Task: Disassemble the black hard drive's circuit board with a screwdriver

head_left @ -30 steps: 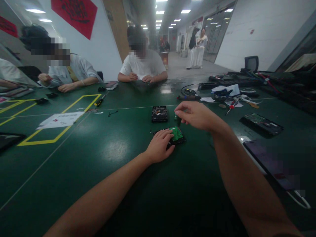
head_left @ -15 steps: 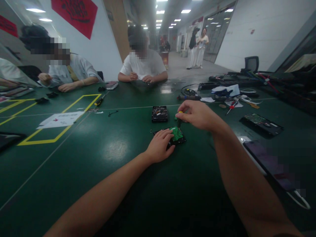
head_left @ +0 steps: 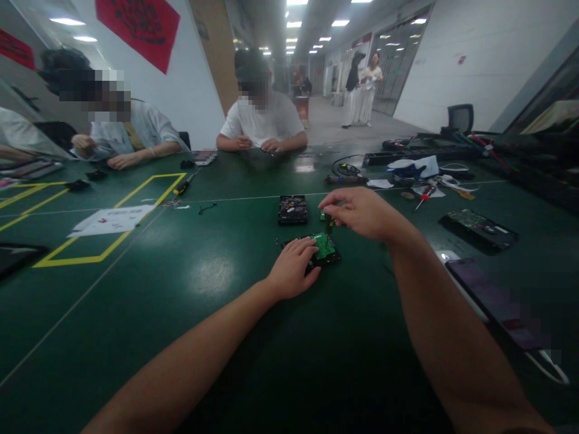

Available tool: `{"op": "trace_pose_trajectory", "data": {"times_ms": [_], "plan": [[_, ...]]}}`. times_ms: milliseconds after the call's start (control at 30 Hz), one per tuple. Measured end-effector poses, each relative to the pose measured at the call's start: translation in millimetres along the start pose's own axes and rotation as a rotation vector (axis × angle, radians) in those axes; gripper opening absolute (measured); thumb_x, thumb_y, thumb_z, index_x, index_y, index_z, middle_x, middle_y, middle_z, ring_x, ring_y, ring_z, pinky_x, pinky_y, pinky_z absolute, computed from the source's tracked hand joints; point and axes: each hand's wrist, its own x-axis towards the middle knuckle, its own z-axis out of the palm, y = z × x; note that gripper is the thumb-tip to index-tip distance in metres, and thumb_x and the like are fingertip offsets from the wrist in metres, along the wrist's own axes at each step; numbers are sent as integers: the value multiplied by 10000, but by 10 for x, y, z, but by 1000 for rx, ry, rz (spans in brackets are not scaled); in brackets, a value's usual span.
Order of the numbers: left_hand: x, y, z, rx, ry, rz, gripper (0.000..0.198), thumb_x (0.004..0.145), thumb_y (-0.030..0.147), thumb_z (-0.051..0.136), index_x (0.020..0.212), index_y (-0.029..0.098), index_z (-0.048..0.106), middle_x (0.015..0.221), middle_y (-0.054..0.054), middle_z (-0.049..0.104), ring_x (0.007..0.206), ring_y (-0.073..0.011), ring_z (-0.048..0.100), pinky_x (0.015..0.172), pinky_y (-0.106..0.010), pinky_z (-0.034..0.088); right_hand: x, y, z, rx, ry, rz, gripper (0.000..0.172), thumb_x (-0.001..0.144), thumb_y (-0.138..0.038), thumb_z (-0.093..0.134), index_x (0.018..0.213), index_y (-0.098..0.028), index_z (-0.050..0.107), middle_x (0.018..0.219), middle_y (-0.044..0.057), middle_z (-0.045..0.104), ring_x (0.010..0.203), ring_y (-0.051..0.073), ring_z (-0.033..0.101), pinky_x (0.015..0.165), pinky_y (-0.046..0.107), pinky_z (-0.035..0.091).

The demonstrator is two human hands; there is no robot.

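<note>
A black hard drive with a green circuit board (head_left: 324,245) lies on the green table. My left hand (head_left: 295,265) grips its left side, fingers over the top and thumb along the near edge, covering that part of it. Above the board, my right hand (head_left: 362,211) pinches the handle of a small screwdriver (head_left: 328,226), held upright with its tip down on the board. Fingers hide much of the handle. Just behind sits a second black drive (head_left: 292,210), apart from both hands. Part of a small green piece (head_left: 322,214) shows beside the right fingertips.
On the right lie another drive (head_left: 479,229), a phone (head_left: 493,301) with a white cable, and a red-handled screwdriver (head_left: 425,196). Cables and tools crowd the back right. A yellow-handled screwdriver (head_left: 183,185) and a paper sheet (head_left: 111,220) lie left. Two people sit across the table.
My right fingers have shifted slightly on the screwdriver handle, as in a turn, with the tip still on the board. The left hand has kept its place on the drive.
</note>
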Motion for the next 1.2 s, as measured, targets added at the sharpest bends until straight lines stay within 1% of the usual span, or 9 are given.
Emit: {"op": "trace_pose_trajectory", "data": {"times_ms": [167, 333, 467, 567, 667, 800, 933, 1100, 1200], "plan": [[-4, -2, -3, -3, -14, -1, 441, 939, 360, 646, 1340, 190, 570, 1499, -142, 571, 1457, -320, 472, 1238, -558, 362, 3, 25, 13, 24, 19, 30, 233, 941, -238, 594, 1119, -174, 730, 903, 63, 771, 680, 169, 708, 680, 296, 531], [-4, 10, -11, 7, -9, 0, 442, 937, 359, 649, 1336, 184, 574, 1504, -136, 569, 1455, -320, 471, 1246, -544, 355, 6, -4, 25, 7, 31, 85, 194, 917, -286, 650, 1060, -173, 716, 881, 74, 774, 678, 181, 701, 667, 304, 536], [1, 14, -11, 12, -6, -1, 435, 936, 361, 647, 1328, 186, 579, 1499, -142, 571, 1452, -330, 478, 1237, -562, 363, -7, -29, 9, 2, 13, 56, 178, 911, -341, 667, 999, -199, 727, 871, 62, 771, 704, 189, 694, 675, 313, 530], [3, 12, -8, 7, 2, 3, 428, 935, 355, 648, 1327, 197, 578, 1500, -138, 570, 1450, -328, 484, 1234, -571, 366, -12, -31, -11, -7, -6, 35, 156, 916, -336, 655, 956, -210, 738, 879, 57, 771, 737, 193, 694, 690, 314, 525], [3, 6, -4, 5, 6, 7, 427, 931, 348, 651, 1323, 195, 577, 1494, -140, 574, 1447, -323, 486, 1233, -566, 367, -7, -15, -21, -21, -4, 22, 167, 914, -308, 653, 1009, -208, 747, 914, 62, 776, 764, 196, 699, 712, 316, 526], [-1, -3, 2, -2, 4, 13, 439, 927, 345, 657, 1331, 196, 569, 1493, -147, 573, 1448, -324, 482, 1227, -570, 372, 1, 11, -11, -40, 49, 19, 232, 891, -288, 678, 1089, -185, 739, 977, 91, 783, 801, 217, 706, 738, 333, 538], [-4, -2, 3, 1, 0, 7, 451, 933, 350, 649, 1346, 191, 562, 1496, -145, 571, 1452, -326, 478, 1227, -568, 372, 1, 12, 6, -41, 59, 50, 202, 890, -316, 690, 1026, -174, 736, 921, 95, 780, 780, 219, 704, 732, 334, 535], [0, 14, -11, 5, -6, 4, 444, 937, 345, 647, 1345, 190, 566, 1505, -145, 567, 1453, -330, 478, 1234, -571, 363, -8, -14, -7, -5, 35, 13, 173, 884, -360, 713, 938, -198, 743, 907, 67, 778, 784, 202, 701, 723, 313, 523], [-2, 10, -9, 5, -4, 2, 442, 940, 354, 643, 1346, 197, 566, 1507, -140, 566, 1452, -332, 479, 1233, -580, 362, -19, -32, -33, -5, 7, 1, 159, 890, -342, 706, 946, -202, 755, 899, 61, 777, 762, 191, 702, 710, 306, 523]]}}
